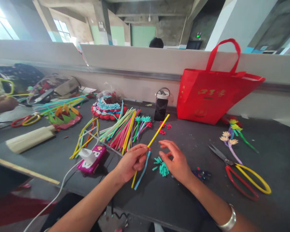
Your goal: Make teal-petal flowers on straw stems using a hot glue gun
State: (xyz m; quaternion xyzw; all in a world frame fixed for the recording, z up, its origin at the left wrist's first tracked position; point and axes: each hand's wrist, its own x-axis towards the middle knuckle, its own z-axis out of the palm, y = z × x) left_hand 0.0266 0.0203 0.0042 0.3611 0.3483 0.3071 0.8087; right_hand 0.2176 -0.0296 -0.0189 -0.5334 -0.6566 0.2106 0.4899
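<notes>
My left hand (131, 162) is closed around a yellow pipe cleaner (157, 132) that slants up to the right, and a blue pipe cleaner (143, 170) hangs below the same fingers. My right hand (175, 159) hovers just right of it with fingers spread and holds nothing. Small teal fuzzy cuttings (162, 167) lie on the dark table (188, 199) between and under the two hands. A fanned bundle of coloured pipe cleaners (122, 129) lies just beyond my left hand.
Red-and-yellow-handled scissors (241, 174) lie at the right, near finished pipe-cleaner flowers (232, 135). A red tote bag (212, 93) and a dark bottle (161, 104) stand at the back. A pink power strip (93, 158) with a white plug sits left. Another person's hand (1, 104) shows at far left.
</notes>
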